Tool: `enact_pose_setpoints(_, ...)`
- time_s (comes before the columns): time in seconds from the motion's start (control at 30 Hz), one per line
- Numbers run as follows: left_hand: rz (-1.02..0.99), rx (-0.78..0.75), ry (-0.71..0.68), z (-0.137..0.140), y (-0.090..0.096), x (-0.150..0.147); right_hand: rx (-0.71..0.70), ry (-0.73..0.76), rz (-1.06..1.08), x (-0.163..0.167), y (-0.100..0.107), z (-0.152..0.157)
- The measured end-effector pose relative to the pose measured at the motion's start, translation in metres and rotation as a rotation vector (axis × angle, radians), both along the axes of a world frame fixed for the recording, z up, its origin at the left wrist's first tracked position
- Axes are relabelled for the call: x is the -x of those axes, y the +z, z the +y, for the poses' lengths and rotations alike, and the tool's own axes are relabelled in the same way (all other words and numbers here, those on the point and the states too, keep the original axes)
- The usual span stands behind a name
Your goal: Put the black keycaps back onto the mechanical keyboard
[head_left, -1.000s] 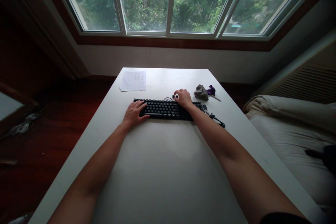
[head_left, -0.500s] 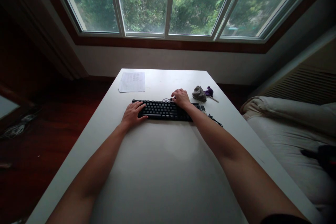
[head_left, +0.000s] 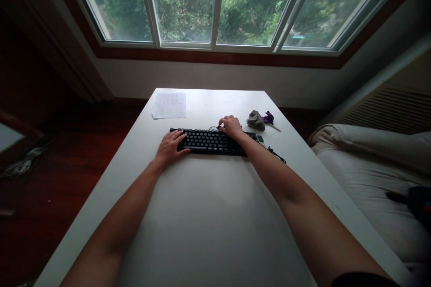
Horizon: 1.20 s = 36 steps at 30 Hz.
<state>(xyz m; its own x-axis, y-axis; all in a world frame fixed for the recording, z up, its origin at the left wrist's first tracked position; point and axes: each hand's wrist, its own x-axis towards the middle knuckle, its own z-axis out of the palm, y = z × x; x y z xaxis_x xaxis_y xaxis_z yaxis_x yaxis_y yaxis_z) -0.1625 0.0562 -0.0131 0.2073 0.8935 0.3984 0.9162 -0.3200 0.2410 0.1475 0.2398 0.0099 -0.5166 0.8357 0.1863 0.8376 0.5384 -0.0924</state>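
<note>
A black keyboard (head_left: 205, 141) lies across the white table. My left hand (head_left: 169, 145) grips its left end, fingers over the top and thumb along the near edge. Over the far edge, right of the middle, my right hand (head_left: 230, 126) is closed with bent fingers. Something small and dark shows under its fingertips, too small to name. My right forearm covers part of the keyboard's right side. A thin cable (head_left: 213, 128) curls behind the keyboard, beside my right fingers.
A grey cloth-like clump (head_left: 256, 120) and a purple item with a pale stick (head_left: 268, 118) lie at the right. Printed paper (head_left: 169, 105) is at the far left. A dark cord (head_left: 276, 154) trails right of the keyboard. A pale sofa (head_left: 363, 175) stands beside the table (head_left: 215, 215).
My right hand has shifted very slightly toward me and left along the keyboard's far edge. My left hand and the keyboard stay in place.
</note>
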Motion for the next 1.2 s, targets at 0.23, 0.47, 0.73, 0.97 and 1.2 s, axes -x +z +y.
enact_pose_setpoints(0.23,0.003,-0.005,0.008,0.001,-0.001,0.001,-0.002,0.007,0.138,-0.004,0.006,-0.007)
enact_pose_setpoints(0.47,-0.006,0.006,0.011,0.001,-0.001,-0.001,0.138,0.044,0.361,-0.018,0.011,-0.032)
enact_pose_setpoints(0.73,0.003,-0.009,0.003,0.001,-0.002,0.000,0.262,0.140,0.503,-0.019,0.005,-0.054)
enact_pose_setpoints(0.97,0.000,-0.001,0.012,0.001,-0.001,-0.001,0.248,0.146,0.493,-0.016,0.005,-0.059)
enact_pose_setpoints(1.2,0.009,0.002,0.009,0.001,-0.001,-0.002,0.133,0.171,0.436,-0.014,0.005,-0.063)
